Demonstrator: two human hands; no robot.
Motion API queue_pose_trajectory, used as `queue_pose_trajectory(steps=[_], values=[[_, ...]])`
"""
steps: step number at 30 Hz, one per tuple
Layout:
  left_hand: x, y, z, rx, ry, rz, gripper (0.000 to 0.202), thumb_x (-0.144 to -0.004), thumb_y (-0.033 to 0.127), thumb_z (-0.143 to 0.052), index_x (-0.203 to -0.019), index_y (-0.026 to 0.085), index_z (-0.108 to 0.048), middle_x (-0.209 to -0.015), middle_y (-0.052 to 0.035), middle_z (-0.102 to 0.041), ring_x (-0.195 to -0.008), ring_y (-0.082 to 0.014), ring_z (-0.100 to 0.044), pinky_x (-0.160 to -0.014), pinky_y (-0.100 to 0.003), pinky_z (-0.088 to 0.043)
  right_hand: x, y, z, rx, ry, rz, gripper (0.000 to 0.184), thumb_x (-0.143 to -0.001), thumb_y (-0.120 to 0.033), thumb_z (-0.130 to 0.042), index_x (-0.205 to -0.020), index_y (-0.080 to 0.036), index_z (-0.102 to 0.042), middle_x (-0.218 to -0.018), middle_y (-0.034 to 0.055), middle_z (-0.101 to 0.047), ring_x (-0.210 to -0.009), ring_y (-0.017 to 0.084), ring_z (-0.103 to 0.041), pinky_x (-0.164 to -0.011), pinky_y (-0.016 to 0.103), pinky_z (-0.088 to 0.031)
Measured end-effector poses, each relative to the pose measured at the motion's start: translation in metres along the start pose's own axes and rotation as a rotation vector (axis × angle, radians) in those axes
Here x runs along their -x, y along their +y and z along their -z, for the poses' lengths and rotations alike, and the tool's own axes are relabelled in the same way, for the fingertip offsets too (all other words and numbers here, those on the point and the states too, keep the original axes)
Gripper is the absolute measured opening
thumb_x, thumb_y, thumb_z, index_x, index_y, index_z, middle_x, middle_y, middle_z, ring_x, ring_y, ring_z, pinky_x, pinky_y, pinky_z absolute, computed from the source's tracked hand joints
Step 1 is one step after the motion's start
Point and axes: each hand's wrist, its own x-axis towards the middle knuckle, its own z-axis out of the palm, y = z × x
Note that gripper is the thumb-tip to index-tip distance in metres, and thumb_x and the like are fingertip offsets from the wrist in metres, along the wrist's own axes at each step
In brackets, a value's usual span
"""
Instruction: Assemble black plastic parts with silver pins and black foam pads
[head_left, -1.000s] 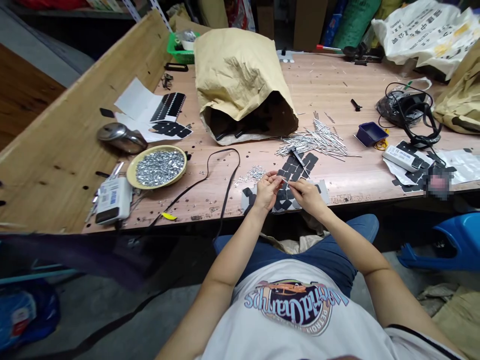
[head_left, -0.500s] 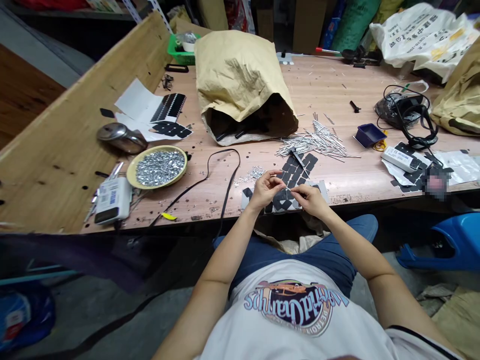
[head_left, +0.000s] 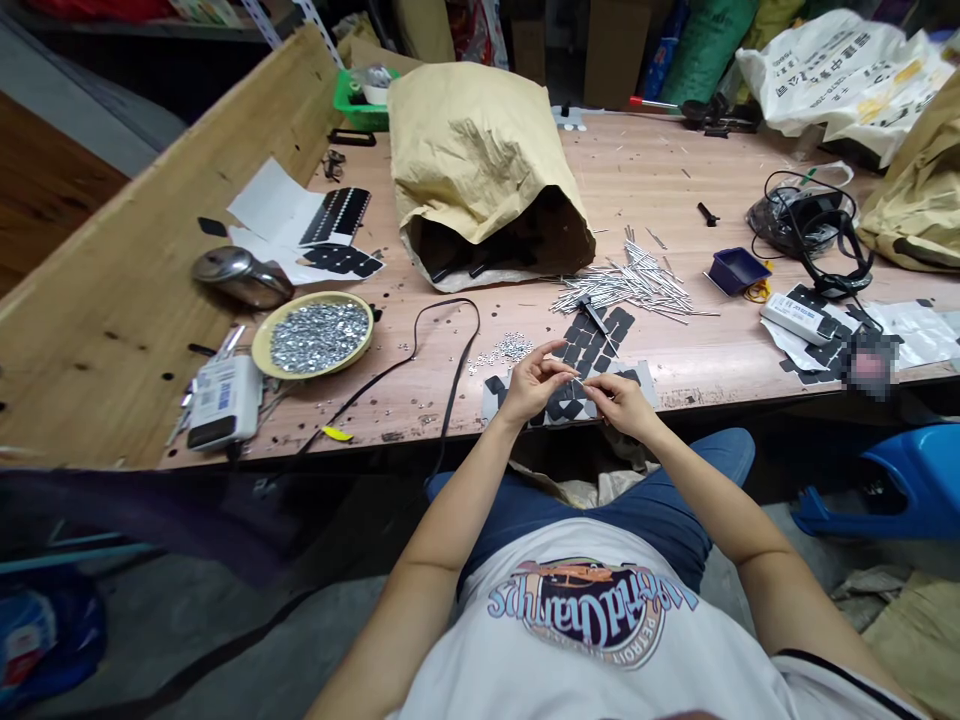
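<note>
My left hand (head_left: 531, 388) and my right hand (head_left: 621, 402) meet fingertip to fingertip above a sheet of black adhesive pads (head_left: 589, 345) at the table's front edge. The right fingers pinch a thin metal rod (head_left: 578, 381). Its other end reaches the left thumb and forefinger, which are closed on something too small to make out. Beyond the hands lies a black plastic part with a thin rod (head_left: 597, 318). Small shiny metal pieces (head_left: 514, 347) are heaped left of the pads, and a pile of metal rods (head_left: 637, 285) is spread farther back.
A yellow bowl (head_left: 259, 366) of shiny metal pieces stands left, near a white box-shaped device (head_left: 223, 400). A large brown paper bag (head_left: 472, 140) with black parts opens toward me. A black strap (head_left: 457, 385) crosses the table. A purple tray (head_left: 739, 270) sits right.
Both hands stay almost in place. The fingertips have shifted slightly around the thin rod, and the view has moved a little.
</note>
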Motion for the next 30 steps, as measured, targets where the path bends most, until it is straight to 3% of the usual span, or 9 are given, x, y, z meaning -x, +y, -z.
queue_pose_trajectory(steps=[2, 6, 11, 14, 18, 24, 30], values=[[0.000, -0.002, 0.002, -0.016, -0.029, -0.026, 0.061, -0.059, 0.033, -0.081, -0.113, 0.016, -0.059, -0.069, -0.0029, -0.072, -0.070, -0.0155, -0.068, -0.072, -0.026, -0.052, 0.000, 0.000, 0.000, -0.014, 0.000, -0.010, 0.031, -0.082, -0.048, -0.053, -0.081, -0.020, -0.064, -0.065, -0.0004, -0.060, -0.042, 0.007, -0.048, -0.044, 0.022, -0.042], [-0.001, -0.006, 0.006, -0.061, -0.111, -0.062, 0.066, -0.063, 0.038, -0.078, -0.121, 0.016, -0.055, -0.074, -0.0039, -0.073, -0.072, -0.0156, -0.068, -0.072, -0.026, -0.053, -0.001, 0.000, -0.001, -0.142, -0.082, -0.163, 0.036, -0.078, -0.055, -0.055, -0.078, -0.019, -0.058, -0.049, -0.0060, -0.049, -0.036, 0.008, -0.045, -0.038, 0.021, -0.038], [0.000, -0.009, 0.007, -0.089, -0.164, -0.070, 0.069, -0.067, 0.041, -0.074, -0.127, 0.016, -0.051, -0.079, -0.0056, -0.074, -0.075, -0.0165, -0.069, -0.073, -0.027, -0.054, 0.001, -0.005, -0.004, -0.122, -0.007, -0.179, 0.038, -0.072, -0.056, -0.062, -0.069, -0.021, -0.047, -0.044, -0.0084, -0.047, -0.033, 0.007, -0.042, -0.036, 0.019, -0.034], [0.001, -0.011, 0.006, -0.091, -0.162, -0.064, 0.068, -0.067, 0.041, -0.074, -0.126, 0.015, -0.052, -0.079, -0.0064, -0.074, -0.076, -0.0169, -0.069, -0.072, -0.026, -0.054, 0.002, -0.008, -0.003, -0.117, -0.027, -0.188, 0.037, -0.077, -0.056, -0.056, -0.068, -0.021, -0.048, -0.045, -0.0072, -0.049, -0.034, 0.007, -0.044, -0.037, 0.020, -0.037], [0.003, -0.012, 0.006, -0.081, -0.159, -0.056, 0.067, -0.067, 0.041, -0.074, -0.125, 0.014, -0.053, -0.079, -0.0066, -0.074, -0.076, -0.0170, -0.069, -0.073, -0.026, -0.054, 0.002, -0.005, -0.001, -0.097, -0.013, -0.195, 0.037, -0.070, -0.054, -0.065, -0.068, -0.020, -0.050, -0.045, -0.0069, -0.051, -0.035, 0.007, -0.045, -0.036, 0.019, -0.036], [0.006, -0.014, 0.005, -0.078, -0.190, -0.052, 0.067, -0.069, 0.040, -0.074, -0.126, 0.014, -0.052, -0.078, -0.0067, -0.074, -0.073, -0.0156, -0.069, -0.074, -0.026, -0.053, 0.000, 0.002, -0.001, -0.390, -0.149, -0.283, 0.048, -0.061, -0.061, -0.070, -0.066, -0.017, -0.052, -0.051, -0.0032, -0.057, -0.038, 0.007, -0.050, -0.035, 0.018, -0.037], [0.008, -0.016, 0.003, -0.076, -0.151, -0.062, 0.070, -0.068, 0.040, -0.075, -0.128, 0.015, -0.051, -0.077, -0.0061, -0.074, -0.073, -0.0159, -0.069, -0.072, -0.026, -0.053, 0.004, 0.003, -0.008, -0.445, -0.059, -0.291, 0.048, -0.062, -0.061, -0.069, -0.065, -0.016, -0.054, -0.055, -0.0030, -0.059, -0.040, 0.006, -0.052, -0.037, 0.017, -0.041]])
